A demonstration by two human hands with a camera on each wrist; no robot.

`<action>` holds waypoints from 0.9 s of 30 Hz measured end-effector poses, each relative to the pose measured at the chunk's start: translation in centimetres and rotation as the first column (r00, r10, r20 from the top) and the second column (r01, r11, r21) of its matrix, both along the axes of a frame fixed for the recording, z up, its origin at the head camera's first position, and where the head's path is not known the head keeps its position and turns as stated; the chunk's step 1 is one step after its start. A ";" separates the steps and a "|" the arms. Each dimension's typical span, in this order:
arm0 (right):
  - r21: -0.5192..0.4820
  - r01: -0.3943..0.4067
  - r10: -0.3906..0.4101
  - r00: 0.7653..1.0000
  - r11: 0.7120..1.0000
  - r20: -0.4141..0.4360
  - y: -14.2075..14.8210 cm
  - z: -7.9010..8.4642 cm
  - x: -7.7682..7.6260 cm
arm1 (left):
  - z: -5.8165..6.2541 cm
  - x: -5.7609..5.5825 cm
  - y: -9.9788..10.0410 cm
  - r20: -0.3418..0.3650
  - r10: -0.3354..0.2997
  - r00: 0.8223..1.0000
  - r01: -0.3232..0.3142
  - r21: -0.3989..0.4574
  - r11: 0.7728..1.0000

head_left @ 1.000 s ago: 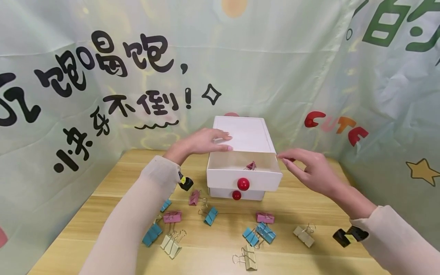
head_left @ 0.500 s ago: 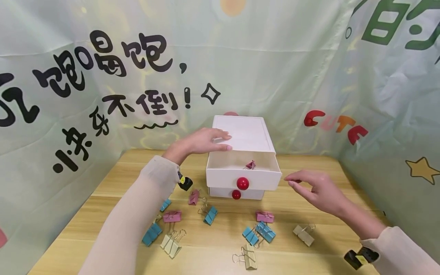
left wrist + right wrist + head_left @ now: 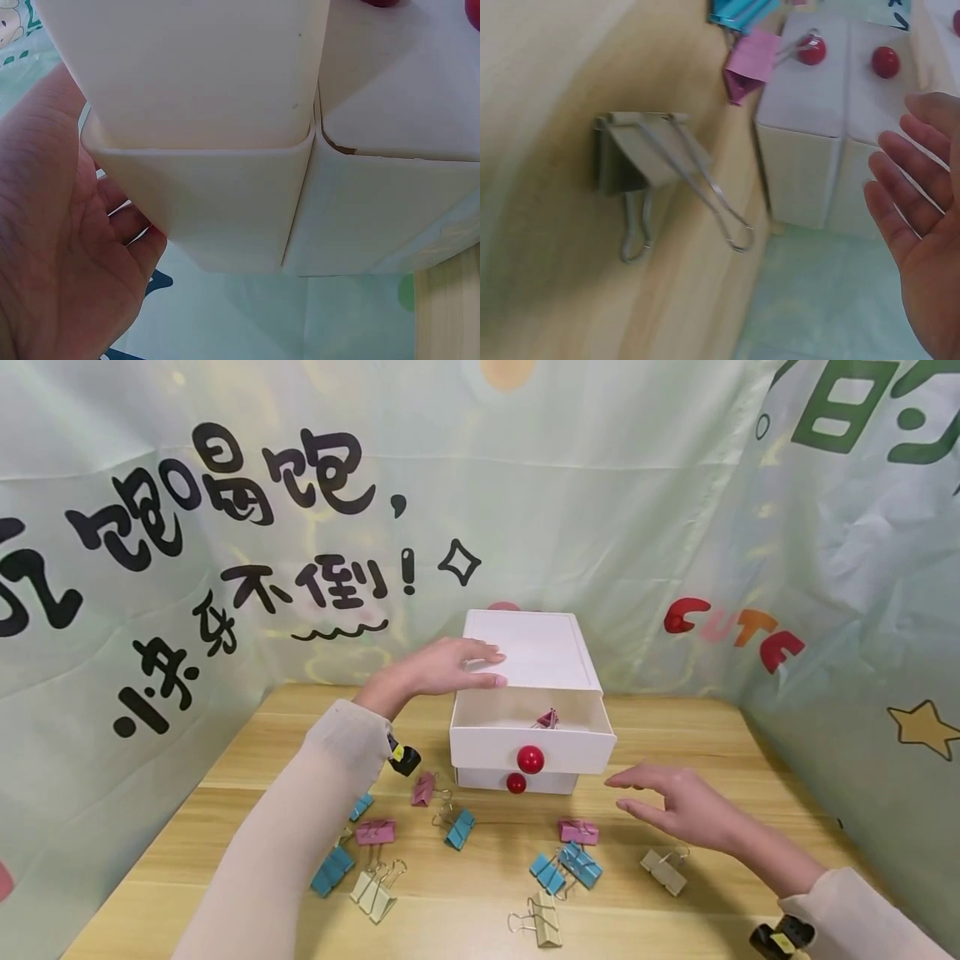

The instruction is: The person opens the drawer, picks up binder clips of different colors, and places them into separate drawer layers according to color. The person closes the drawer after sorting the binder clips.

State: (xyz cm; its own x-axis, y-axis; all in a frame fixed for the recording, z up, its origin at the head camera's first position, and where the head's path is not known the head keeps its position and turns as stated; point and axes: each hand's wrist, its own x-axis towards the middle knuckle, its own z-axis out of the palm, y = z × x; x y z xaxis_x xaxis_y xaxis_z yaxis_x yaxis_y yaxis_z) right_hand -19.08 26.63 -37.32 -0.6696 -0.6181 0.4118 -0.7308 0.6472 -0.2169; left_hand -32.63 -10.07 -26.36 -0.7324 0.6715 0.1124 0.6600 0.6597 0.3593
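So my left grip [image 3: 450,667] is resting on the top of a white two-drawer box [image 3: 528,647], thumb near the front edge and fingers spread, not clenched round anything. In the left wrist view a few fingers bend loosely along the box's side. My right grip [image 3: 682,802] is holding nothing, fingers loose, hanging off to the right of the box and apart from it.

The box sits toward the back of the wood-grain worktop [image 3: 465,939]. Its upper drawer [image 3: 487,750] is pulled out with a pink metal binder clip [image 3: 548,719] inside, and it juts over the pushed-in lower drawer [image 3: 480,778]. Each has a round red knob.

Clutter-wise, a cream binder clip [image 3: 664,871] lies just below my right grip. In front of the box there's another pink clip [image 3: 578,832] right against a blue clip [image 3: 581,864], with a second blue one [image 3: 548,875] beside that and a cream one [image 3: 547,920] nearer me. More pink, blue and cream clips are scattered to the left, and my pale sleeve [image 3: 262,852] partly blocks a few. Behind it all hangs a pale green printed cloth [image 3: 600,510].
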 end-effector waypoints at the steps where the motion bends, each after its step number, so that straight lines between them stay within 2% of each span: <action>1: 0.007 -0.007 0.007 1.000 1.000 0.016 0.0 -0.3 0.0 | 0.0 0.0 0.0 0.000 0.002 1.000 -0.002 -0.001 1.000; 7: 0.059 -0.051 0.046 0.995 0.997 0.093 -0.5 -1.7 -0.3 | 0.1 0.2 0.1 0.002 0.006 1.000 -0.006 -0.007 1.000; 16: 0.174 -0.087 0.051 0.978 0.981 0.201 -1.7 -3.2 -0.7 | 0.0 0.1 0.1 0.000 0.011 1.000 -0.011 0.003 1.000; 23: 0.187 -0.195 0.164 0.972 0.963 0.168 -2.6 -4.0 -1.1 | -0.1 0.2 0.2 -0.002 0.007 1.000 -0.007 0.003 1.000; 27: 0.200 -0.229 0.201 0.968 0.953 0.149 -2.7 -4.3 -1.1 | 0.0 0.3 0.1 -0.003 0.008 1.000 -0.008 0.005 1.000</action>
